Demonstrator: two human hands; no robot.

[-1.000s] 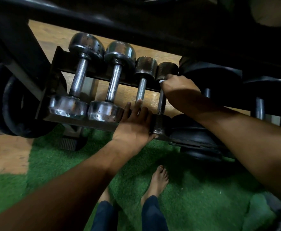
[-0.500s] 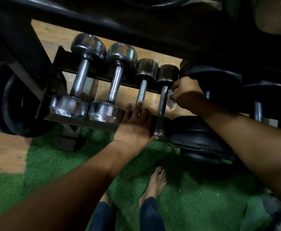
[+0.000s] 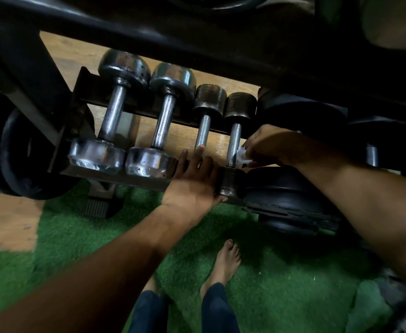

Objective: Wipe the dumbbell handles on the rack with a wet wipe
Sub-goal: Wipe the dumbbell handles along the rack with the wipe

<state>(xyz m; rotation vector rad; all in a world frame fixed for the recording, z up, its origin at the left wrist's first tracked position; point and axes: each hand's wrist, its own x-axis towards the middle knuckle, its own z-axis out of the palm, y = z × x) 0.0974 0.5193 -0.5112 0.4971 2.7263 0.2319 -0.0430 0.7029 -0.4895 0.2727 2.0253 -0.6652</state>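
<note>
A: From the head camera, what's the right hand doing?

B: It's closed around a white wet wipe, pressing it against the near end of the fourth dumbbell's handle, just above that dumbbell's near head. The hand reaches in from about four o'clock.

A: And the left hand?

B: It lies flat, fingers spread and loose, over the near head of the third dumbbell, gripping nothing as far as I can see. Its fingertips point towards twelve o'clock and touch the bottom of the third dumbbell's handle.

A: Where do the dumbbells sit?

B: Four lie side by side across the dark metal rack, handles running roughly twelve to six. The two chrome dumbbells are at nine o'clock of the hands; the two smaller dark-headed ones are beside them. Black weight plates sit at three o'clock, touching the fourth dumbbell's near head.

A: Below?

B: Green turf and a bare foot at six o'clock; wooden floor at eight.
</note>
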